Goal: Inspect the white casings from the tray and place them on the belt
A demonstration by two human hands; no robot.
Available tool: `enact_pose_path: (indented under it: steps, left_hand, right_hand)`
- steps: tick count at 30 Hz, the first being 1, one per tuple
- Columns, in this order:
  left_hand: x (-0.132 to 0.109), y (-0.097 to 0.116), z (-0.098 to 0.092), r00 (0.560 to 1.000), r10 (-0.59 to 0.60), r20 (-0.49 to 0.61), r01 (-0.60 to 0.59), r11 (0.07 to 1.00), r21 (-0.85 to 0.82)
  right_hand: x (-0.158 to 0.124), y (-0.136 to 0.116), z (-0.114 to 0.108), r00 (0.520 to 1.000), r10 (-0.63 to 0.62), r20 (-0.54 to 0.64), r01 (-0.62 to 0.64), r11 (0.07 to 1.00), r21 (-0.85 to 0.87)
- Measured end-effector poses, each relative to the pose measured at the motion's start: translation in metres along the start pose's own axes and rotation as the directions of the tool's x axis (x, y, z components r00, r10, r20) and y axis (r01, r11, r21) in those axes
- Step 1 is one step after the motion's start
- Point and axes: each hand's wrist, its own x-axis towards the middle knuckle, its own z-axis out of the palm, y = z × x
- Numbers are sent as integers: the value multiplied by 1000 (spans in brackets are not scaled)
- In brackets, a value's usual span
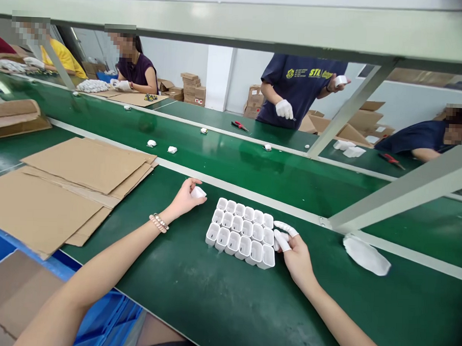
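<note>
My left hand point(184, 197) is closed round a small white plastic piece point(197, 193), just left of a block of several white plastic cases point(242, 235) set in rows on the green bench. My right hand point(294, 249), with white finger cots on two fingers, touches the right end of that block; its fingers rest against the outer cases.
Flattened cardboard sheets point(62, 191) lie on the left. A green conveyor belt point(231, 157) carries small white pieces point(151, 143). A white pad point(366, 255) lies on the right. A slanted metal frame bar point(406, 191) crosses at right. Other workers stand and sit across the belt. A blue bin point(105, 325) sits below the bench edge.
</note>
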Motion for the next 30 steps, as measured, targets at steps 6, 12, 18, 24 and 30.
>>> enact_pose_path:
  steps: [6, 12, 18, 24, 30]
  left_hand:
    - [-6, 8, 4, 992, 124, 4, -123, 987, 102]
    - [-14, 17, 7, 969, 195, 149, -230, 934, 273]
    - [-16, 18, 10, 936, 273, 221, -334, 890, 312]
    - [-15, 16, 9, 944, 252, 213, -309, 899, 309]
    - [-13, 11, 15, 925, 302, 229, -354, 905, 237]
  right_hand:
    - [1, -1, -6, 998, 9, -56, -12, 999, -47]
    - [28, -43, -18, 949, -312, -46, 267, 872, -410]
    - [106, -122, 86, 665, -233, 710, 741, 327, -587]
    - [219, -129, 232, 691, -10, 723, 692, 302, -656]
    - [272, -111, 296, 710, -6, 704, 669, 315, -673]
